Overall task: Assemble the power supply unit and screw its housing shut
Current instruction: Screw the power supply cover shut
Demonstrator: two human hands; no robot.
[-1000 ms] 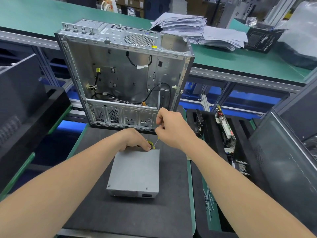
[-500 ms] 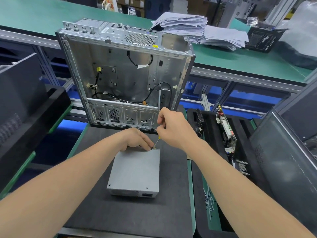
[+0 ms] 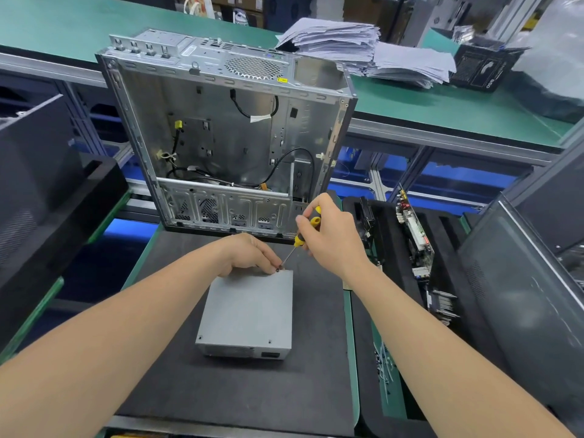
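- Grey sheet-metal power supply unit (image 3: 249,311) lies flat on a black mat (image 3: 221,390), lid up, with its socket face toward the person.
- Over the unit's far edge rests the left hand (image 3: 249,254), its fingers curled down; the fingertips pinch a small dark screw (image 3: 278,269) at the unit's far right corner.
- Just beyond and to the right of that corner hovers the right hand (image 3: 331,238), its fingers wrapped round the yellow-and-black handle of a screwdriver (image 3: 298,240).
- From the right hand the screwdriver slants down and to the left, and its tip meets the screw right beside the left fingertips.
- Just beyond the unit stands an open metal computer chassis (image 3: 227,137), upright, its hollow side facing the person and black cables inside.
- Right of the unit, off the mat, sits a foam tray (image 3: 395,267) holding an upright circuit board (image 3: 415,232).
- Well beyond the unit, behind the chassis, a stack of papers (image 3: 347,42) lies on a green bench (image 3: 442,109).
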